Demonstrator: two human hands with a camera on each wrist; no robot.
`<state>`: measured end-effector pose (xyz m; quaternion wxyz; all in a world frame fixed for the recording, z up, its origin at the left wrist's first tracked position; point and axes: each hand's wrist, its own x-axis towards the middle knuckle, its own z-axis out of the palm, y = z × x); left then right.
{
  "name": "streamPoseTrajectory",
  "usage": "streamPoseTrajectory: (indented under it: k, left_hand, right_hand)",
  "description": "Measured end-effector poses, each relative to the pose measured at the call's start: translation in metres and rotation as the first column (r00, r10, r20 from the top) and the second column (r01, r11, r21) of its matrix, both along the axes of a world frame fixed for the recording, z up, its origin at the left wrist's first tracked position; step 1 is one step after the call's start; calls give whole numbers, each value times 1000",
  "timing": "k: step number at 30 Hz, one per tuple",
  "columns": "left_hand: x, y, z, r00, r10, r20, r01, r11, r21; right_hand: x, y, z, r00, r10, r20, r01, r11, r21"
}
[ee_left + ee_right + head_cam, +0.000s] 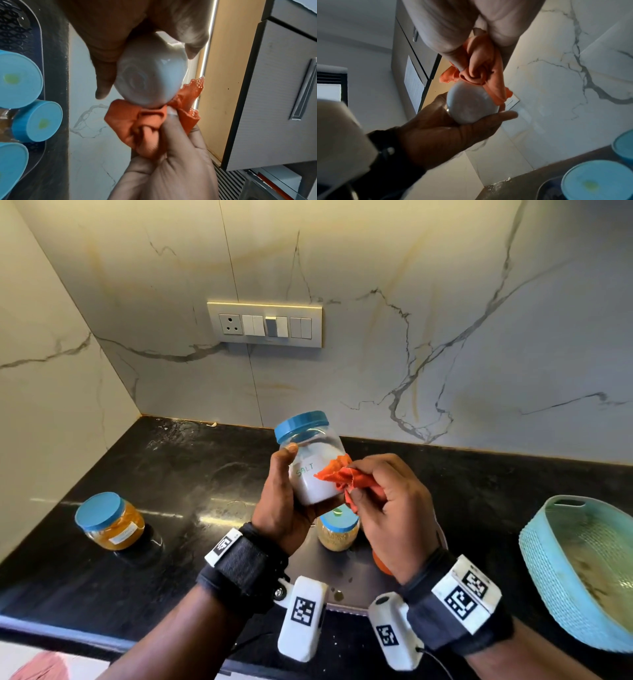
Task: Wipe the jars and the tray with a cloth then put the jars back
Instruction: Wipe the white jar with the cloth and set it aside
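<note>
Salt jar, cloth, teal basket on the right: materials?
Salt jar: clear, glossy body, probably plastic, since the white contents show through; opaque blue ribbed lid, likely plastic. Cloth: soft orange fabric, matte, bunched in folds, with a perforated edge in the left wrist view. Teal basket: looks like moulded plastic with a woven-look texture and cut-out handle.

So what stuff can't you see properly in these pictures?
- Head view: the tray under the hands is mostly hidden by the left hand, right hand and wrist cameras.
- Head view: the yellow jar has a label too small to read.
- Head view: an orange thing behind the right wrist is mostly covered.
- Left wrist view: the salt jar shows only its blurred bottom.
- Head view: the blue basket is cut off by the edge.
</note>
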<state>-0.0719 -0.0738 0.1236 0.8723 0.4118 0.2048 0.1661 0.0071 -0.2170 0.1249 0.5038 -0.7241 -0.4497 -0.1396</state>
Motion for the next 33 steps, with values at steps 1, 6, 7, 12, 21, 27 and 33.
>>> streamPoseTrajectory:
  k: [1,6,7,12,21,27,33]
  left_hand:
    - [0,-1,0,1000,18,20,-19,1000,13]
    - [6,3,-3,988,107,109,-122,983,134]
    - [7,5,-3,985,125,115,-142,979,148]
    - [6,11,-8,975,186,124,-208,957,200]
    - [-8,8,-10,999,-6,36,3,997,81]
    - [-10,-2,-11,987,-91,131,58,971,233]
    - [-13,2,-11,975,-80,206,47,986,159]
  right_hand:
    - [-6,2,0,999,-36,-26,36,999,14]
    - [-19,12,2,987,-56,-150,72,992,102]
    - [-18,11,3,989,-23,-144,38,994,99]
    - [-23,3,24,843,272,-464,-163,951,261]
    - [25,3,42,999,33,17,-35,988,151]
    - [20,11,35,970,111,214,-122,992,36]
    - [-7,-10,17,886,232,403,-180,970,-162]
